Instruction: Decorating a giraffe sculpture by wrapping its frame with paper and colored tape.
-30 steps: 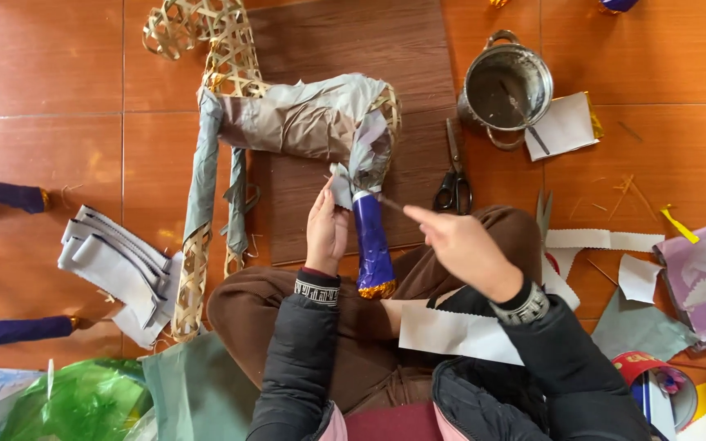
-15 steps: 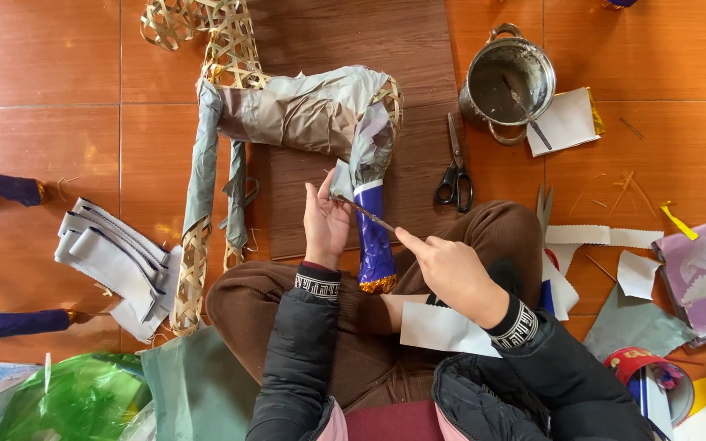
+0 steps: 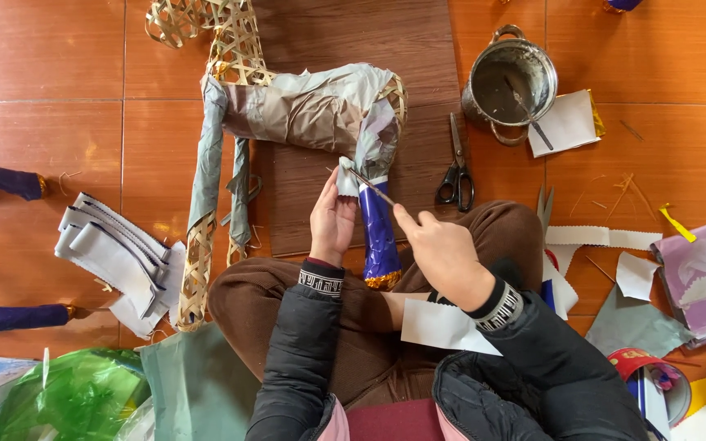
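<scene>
Sitting cross-legged on an orange tile floor (image 3: 59,147), a person works on a woven bamboo animal frame (image 3: 304,106) partly wrapped in grey paper, lying just ahead of the knees. Its near leg (image 3: 379,237) is covered in blue foil. Left hand (image 3: 332,220) cups that leg's top, fingers curled around the paper edge. Right hand (image 3: 439,249) pinches a thin stick (image 3: 369,188), tip touching the leg's wrap. Metal pot (image 3: 510,82) and black scissors (image 3: 456,167) lie to the right, near the frame.
</scene>
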